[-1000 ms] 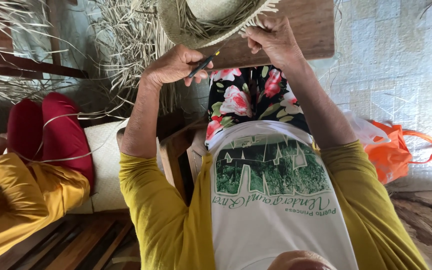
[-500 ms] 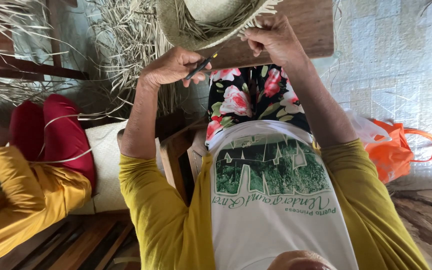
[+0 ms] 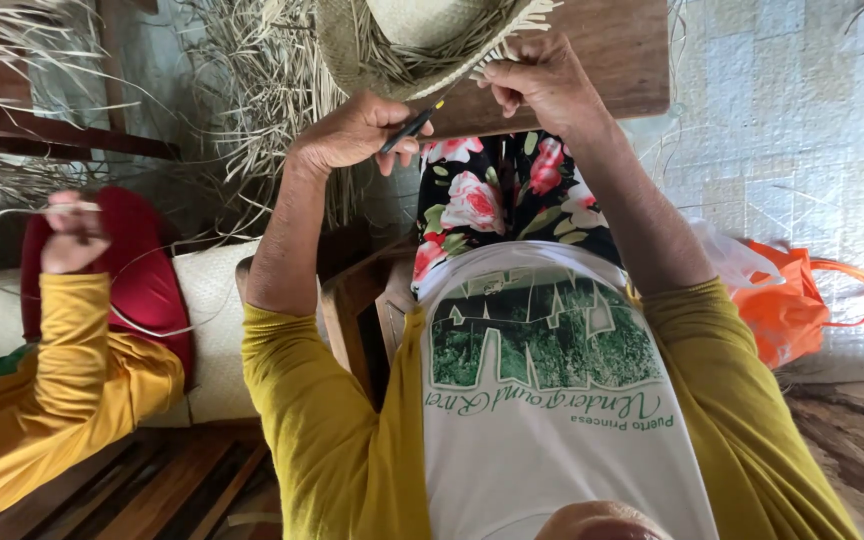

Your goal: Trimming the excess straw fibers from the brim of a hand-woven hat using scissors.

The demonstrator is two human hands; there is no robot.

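the woven straw hat (image 3: 422, 40) is cut off at the top edge. the left hand (image 3: 352, 135) grips a dark slim tool (image 3: 410, 128), its long axis slanting up toward the brim; the right hand (image 3: 542, 85) pinches the frayed brim.

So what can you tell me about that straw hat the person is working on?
The straw hat looks woven from pale, dry fibre strips. Its brim is unfinished: loose strands stick out like a fringe along the edge. It rests at the top of the view on a brown wooden board. The right hand pinches the fringe at the brim, while the left hand, holding a thin dark tool, sits just below it.
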